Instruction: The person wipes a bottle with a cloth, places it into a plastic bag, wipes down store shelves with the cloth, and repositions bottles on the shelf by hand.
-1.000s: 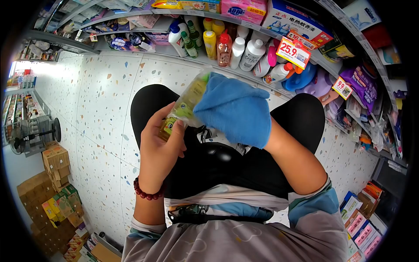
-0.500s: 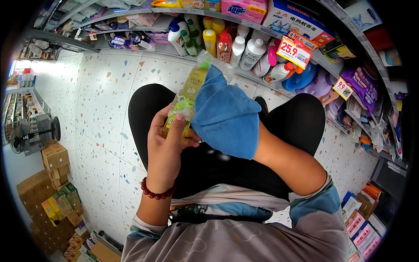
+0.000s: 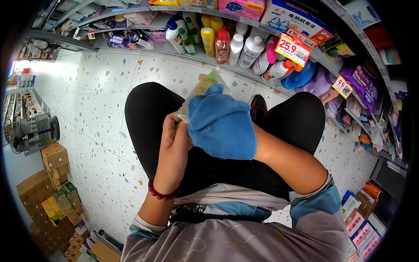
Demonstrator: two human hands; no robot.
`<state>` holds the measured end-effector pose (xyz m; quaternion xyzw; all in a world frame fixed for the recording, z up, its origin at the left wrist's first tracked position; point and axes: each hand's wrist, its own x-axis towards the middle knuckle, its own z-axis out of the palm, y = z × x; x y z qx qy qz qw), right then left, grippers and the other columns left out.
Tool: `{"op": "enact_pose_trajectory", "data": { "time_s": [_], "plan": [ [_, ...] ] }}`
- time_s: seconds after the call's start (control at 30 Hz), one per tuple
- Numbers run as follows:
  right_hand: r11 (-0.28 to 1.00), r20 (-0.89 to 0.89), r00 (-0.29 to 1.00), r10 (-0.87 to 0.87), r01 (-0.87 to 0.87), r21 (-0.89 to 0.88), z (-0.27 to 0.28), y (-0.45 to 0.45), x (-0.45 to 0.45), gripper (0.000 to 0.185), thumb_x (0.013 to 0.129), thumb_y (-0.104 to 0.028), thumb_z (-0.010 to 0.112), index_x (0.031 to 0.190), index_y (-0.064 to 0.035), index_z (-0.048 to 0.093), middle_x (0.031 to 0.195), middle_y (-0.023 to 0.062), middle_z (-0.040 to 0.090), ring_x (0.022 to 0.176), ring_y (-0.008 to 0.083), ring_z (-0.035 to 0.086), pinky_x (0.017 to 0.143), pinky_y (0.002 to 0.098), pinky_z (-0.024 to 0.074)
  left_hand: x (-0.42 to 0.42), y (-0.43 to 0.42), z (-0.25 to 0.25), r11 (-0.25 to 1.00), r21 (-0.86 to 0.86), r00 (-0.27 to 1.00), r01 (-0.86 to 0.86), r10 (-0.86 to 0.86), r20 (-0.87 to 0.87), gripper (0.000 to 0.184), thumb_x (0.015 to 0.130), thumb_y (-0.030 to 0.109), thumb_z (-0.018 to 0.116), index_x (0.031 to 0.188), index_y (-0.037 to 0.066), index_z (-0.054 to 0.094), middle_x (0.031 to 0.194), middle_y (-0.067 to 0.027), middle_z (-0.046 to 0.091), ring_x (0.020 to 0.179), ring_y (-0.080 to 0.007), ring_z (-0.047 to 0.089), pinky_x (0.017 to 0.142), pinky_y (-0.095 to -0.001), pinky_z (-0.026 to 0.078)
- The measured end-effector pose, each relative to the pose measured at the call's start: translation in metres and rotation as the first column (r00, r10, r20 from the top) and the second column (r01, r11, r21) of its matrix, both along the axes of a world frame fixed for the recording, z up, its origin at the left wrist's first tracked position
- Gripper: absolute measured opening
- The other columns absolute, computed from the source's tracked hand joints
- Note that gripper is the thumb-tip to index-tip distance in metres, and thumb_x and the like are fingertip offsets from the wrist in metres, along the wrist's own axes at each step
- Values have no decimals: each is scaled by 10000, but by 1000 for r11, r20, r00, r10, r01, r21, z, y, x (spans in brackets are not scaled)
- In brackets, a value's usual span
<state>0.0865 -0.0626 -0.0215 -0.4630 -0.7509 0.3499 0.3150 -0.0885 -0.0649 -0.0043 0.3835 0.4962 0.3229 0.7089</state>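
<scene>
In my left hand (image 3: 174, 142) is the lower end of a yellow-green bottle in a clear plastic wrapper (image 3: 212, 78), tilted up and to the right between my knees. A blue cloth (image 3: 222, 124) covers my right hand, hiding its fingers, and lies across the front of the wrapped bottle. Only the bottle's top and a bit near my left thumb show around the cloth. My right forearm (image 3: 283, 157) comes in from the right, with the wrist at the cloth's edge.
A curved shelf (image 3: 200, 56) ahead carries several cleaning bottles, including a red-capped bottle (image 3: 222, 46), and price tags (image 3: 292, 50). Cartons (image 3: 54, 159) and a black fan (image 3: 32, 134) stand at the left. My bent knees (image 3: 152, 105) flank my hands.
The cloth has moved over the bottle's printed front, which showed earlier. My left hand has shifted slightly right and turned, and my right forearm has moved left.
</scene>
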Motion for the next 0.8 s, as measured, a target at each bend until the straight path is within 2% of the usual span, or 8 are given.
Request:
{"op": "enact_pose_trajectory", "data": {
  "time_s": [0.13, 0.23, 0.33, 0.43, 0.53, 0.63, 0.73, 0.8],
  "plan": [
    [979, 14, 1000, -6, 3, 204, -29, -6, -12, 197, 780, -183, 635, 775, 13, 613, 739, 191, 592, 641, 331, 605, 596, 432, 479, 4, -9, 3, 996, -83, 1000, 29, -28, 14, 219, 1072, 216, 392, 1203, 99, 523, 1003, 3, 596, 896, -79, 601, 789, -255, 515],
    [997, -285, 958, -7, 29, 73, -32, -6, -17, 163, 763, -171, 634, 752, -9, 615, 758, 184, 586, 667, 316, 609, 596, 425, 470, 1, -14, 1, 993, -113, 1000, -18, 17, -14, 209, 1073, 222, 387, 1179, 108, 526, 988, 2, 597, 884, -81, 602, 782, -256, 516],
    [989, 12, 989, 147, -147, 22, 0, -2, -9, 103, 898, -148, 620, 929, -49, 619, 901, 118, 628, 818, 267, 624, 736, 350, 504, -5, -17, 1, 994, -84, 998, -65, 66, 8, 209, 1074, 221, 381, 1179, 105, 521, 1026, -12, 611, 904, -100, 621, 791, -275, 527],
    [952, 135, 982, 130, -162, 261, 16, 4, -4, 100, 877, -135, 630, 921, -45, 633, 907, 117, 627, 803, 287, 618, 720, 361, 502, -13, -13, 4, 994, -37, 993, -104, 106, 48, 232, 1073, 247, 384, 1201, 89, 496, 1097, -58, 628, 977, -153, 650, 791, -317, 562],
    [902, 270, 961, -61, -63, 426, 10, 8, 8, 101, 827, -114, 638, 901, -46, 652, 888, 124, 630, 791, 305, 613, 717, 399, 496, -15, -7, 20, 983, 86, 986, -160, 155, 54, 254, 1059, 252, 380, 1184, 33, 416, 1110, -205, 634, 852, -293, 709, 706, -345, 592],
    [697, -78, 956, -282, 260, 668, 5, 19, 30, 257, 653, -155, 696, 872, -30, 643, 846, 129, 608, 804, 319, 613, 685, 393, 499, -22, -2, 28, 968, 196, 988, -154, 153, 25, 372, 1068, 368, 366, 1247, 49, 437, 1075, -165, 647, 837, -236, 700, 687, -299, 592],
    [637, -161, 898, -408, 407, 655, 24, 26, 56, 110, 736, -87, 631, 838, -75, 671, 796, 99, 640, 761, 310, 608, 689, 427, 477, -41, 2, 28, 969, 217, 989, -120, 98, 109, 396, 1069, 374, 366, 1266, 37, 431, 1028, -180, 654, 740, -231, 690, 658, -301, 586],
    [776, 215, 863, -457, 268, 571, 30, 28, 71, 141, 719, -81, 630, 850, -82, 682, 827, 85, 666, 751, 317, 608, 666, 414, 471, -53, 2, 23, 979, 173, 981, -103, 72, 178, 420, 1066, 370, 381, 1325, 40, 400, 993, -198, 654, 612, -228, 665, 572, -288, 570]
  ]
}}
